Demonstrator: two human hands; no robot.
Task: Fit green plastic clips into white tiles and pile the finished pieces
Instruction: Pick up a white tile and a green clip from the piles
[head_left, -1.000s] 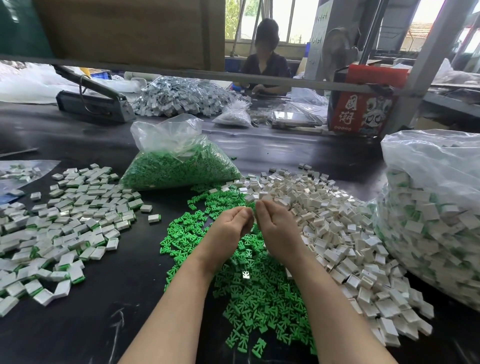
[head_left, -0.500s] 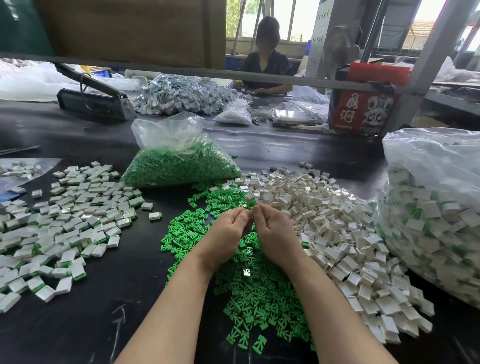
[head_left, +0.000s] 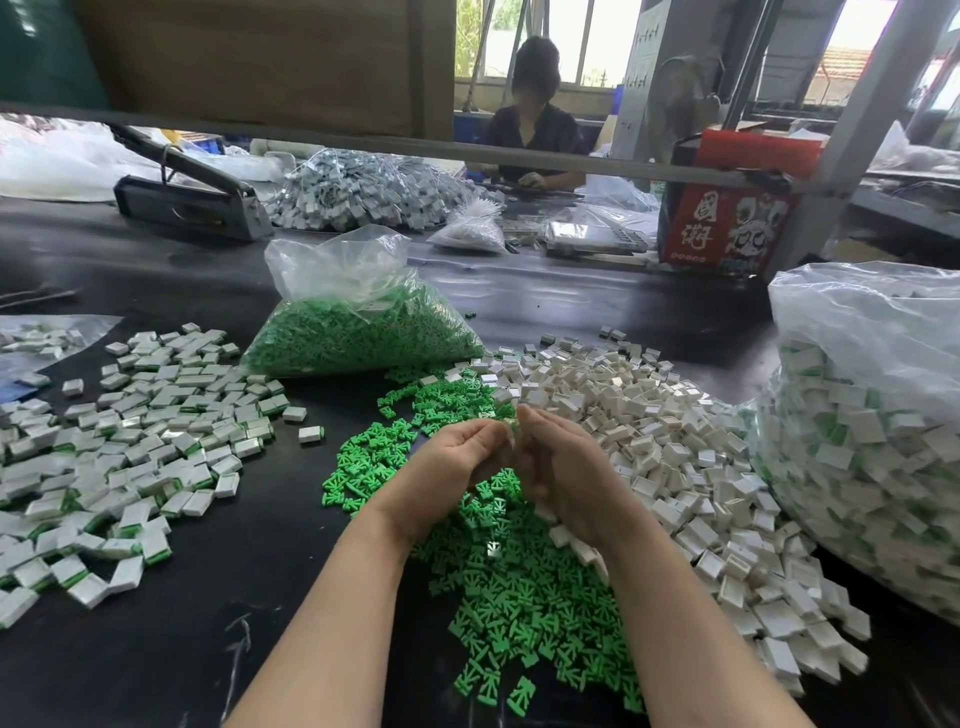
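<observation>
hands (head_left: 457, 467) now lower, fingers (head_left: 498, 441) hiding tile

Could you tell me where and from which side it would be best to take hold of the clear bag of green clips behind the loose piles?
Probably by the loose, gathered plastic at the top of the bag of green clips, coming from above. The clips have settled into the wide lower part, leaving the crumpled upper plastic slack and easy to bunch, and nothing covers it.

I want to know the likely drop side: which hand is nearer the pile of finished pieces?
Left. The left hand is on the side of the finished pile; the right hand is farther, beside the white tiles.
</observation>
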